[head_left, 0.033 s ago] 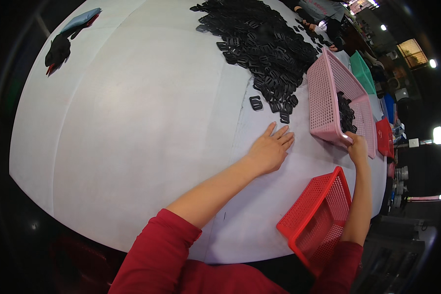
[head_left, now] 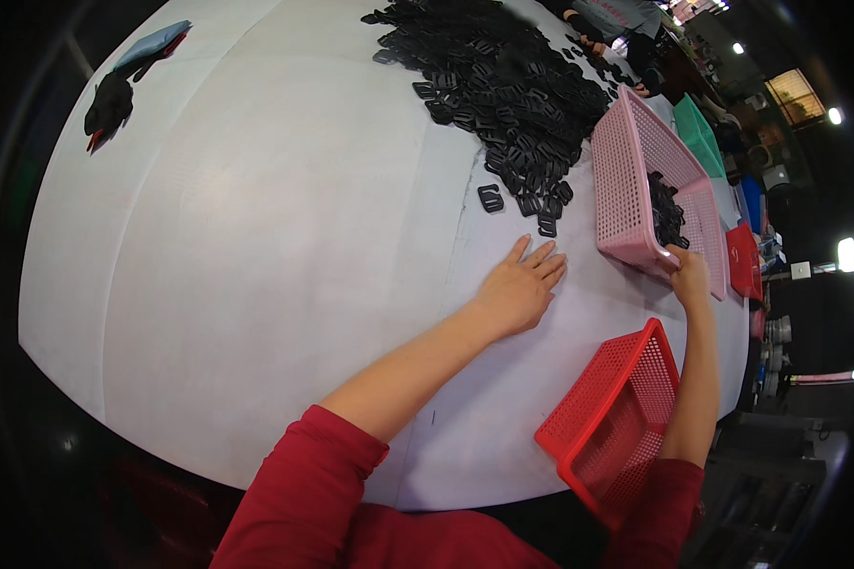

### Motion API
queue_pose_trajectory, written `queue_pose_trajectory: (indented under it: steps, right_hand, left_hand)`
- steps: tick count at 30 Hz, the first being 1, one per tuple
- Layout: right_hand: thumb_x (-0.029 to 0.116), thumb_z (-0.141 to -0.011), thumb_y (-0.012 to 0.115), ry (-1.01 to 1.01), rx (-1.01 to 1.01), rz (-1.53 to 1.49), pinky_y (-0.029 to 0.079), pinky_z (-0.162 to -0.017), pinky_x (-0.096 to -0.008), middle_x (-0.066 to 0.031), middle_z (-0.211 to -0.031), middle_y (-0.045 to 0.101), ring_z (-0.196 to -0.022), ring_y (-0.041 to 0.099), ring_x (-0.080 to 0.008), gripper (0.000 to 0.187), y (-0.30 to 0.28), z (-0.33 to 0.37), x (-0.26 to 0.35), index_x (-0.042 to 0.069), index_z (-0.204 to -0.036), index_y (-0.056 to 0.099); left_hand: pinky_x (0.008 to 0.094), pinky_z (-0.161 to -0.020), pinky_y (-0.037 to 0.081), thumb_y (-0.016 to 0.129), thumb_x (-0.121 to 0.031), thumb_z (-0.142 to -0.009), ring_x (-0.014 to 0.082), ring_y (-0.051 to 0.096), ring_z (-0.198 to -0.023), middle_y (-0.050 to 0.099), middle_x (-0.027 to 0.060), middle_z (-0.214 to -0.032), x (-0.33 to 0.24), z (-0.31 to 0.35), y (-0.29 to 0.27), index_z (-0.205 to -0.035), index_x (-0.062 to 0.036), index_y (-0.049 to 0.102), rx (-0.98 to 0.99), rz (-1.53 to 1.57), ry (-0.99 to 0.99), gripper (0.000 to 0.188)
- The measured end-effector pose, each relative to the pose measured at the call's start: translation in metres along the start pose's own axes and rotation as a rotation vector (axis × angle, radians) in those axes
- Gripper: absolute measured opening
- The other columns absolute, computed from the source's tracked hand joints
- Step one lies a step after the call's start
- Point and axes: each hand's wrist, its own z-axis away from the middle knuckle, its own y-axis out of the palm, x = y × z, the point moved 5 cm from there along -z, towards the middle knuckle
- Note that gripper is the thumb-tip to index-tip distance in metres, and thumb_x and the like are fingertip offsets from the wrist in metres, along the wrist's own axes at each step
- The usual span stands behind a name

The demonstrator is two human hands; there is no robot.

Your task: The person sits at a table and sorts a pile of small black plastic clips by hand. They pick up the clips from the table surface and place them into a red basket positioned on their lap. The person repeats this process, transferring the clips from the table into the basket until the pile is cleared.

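Observation:
My left hand [head_left: 519, 292] lies palm down on the white tabletop, fingers spread, just short of the nearest pieces of a large heap of black plastic buckles [head_left: 517, 95]. One loose buckle [head_left: 491, 198] sits slightly apart at the heap's left side. Out to the right, my right hand [head_left: 690, 277] is closed over the near rim of a pink perforated plastic basket [head_left: 626, 190]. Inside that basket is a small pile of black buckles [head_left: 667, 213]. Below it, beside my right forearm, stands a red perforated basket [head_left: 598, 403], tilted in this view.
A green basket [head_left: 699, 137] and a smaller red container [head_left: 744, 263] stand beyond the pink one. Another person's hand [head_left: 593, 45] is at the heap's far right. Dark and blue cloth-like items [head_left: 111, 104] lie at the table's far left. The table edge [head_left: 209, 482] curves nearby.

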Motion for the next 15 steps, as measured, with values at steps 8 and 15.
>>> queue_pose_trajectory:
  steps: [8, 15]
  right_hand:
    - [0.015, -0.076, 0.072, 0.104, 0.158, 0.133, 0.049, -0.079, -0.0473, -0.0159, -0.098, 0.068, -0.095, 0.064, -0.0365, 0.034, -0.004, -0.009, 0.004, 0.018, -0.109, 0.066]
    - [0.010, -0.079, 0.070, 0.284, -0.178, -0.115, 0.035, -0.108, -0.0433, -0.0153, -0.139, 0.046, -0.130, 0.043, -0.0355, 0.069, -0.048, 0.146, -0.056, 0.015, -0.142, 0.041]
  left_hand:
    - [0.0462, -0.118, 0.018, 0.055, -0.024, -0.091, 0.0216, 0.031, -0.141, 0.043, 0.0047, -0.147, -0.001, 0.001, -0.006, -0.138, -0.0051, 0.047, -0.016, 0.019, 0.013, 0.051]
    - [0.0474, -0.116, 0.021, 0.055, -0.024, -0.091, 0.0235, 0.033, -0.140, 0.046, 0.0063, -0.144, -0.001, 0.001, -0.006, -0.135, -0.0053, 0.050, -0.034, 0.088, 0.007, 0.047]
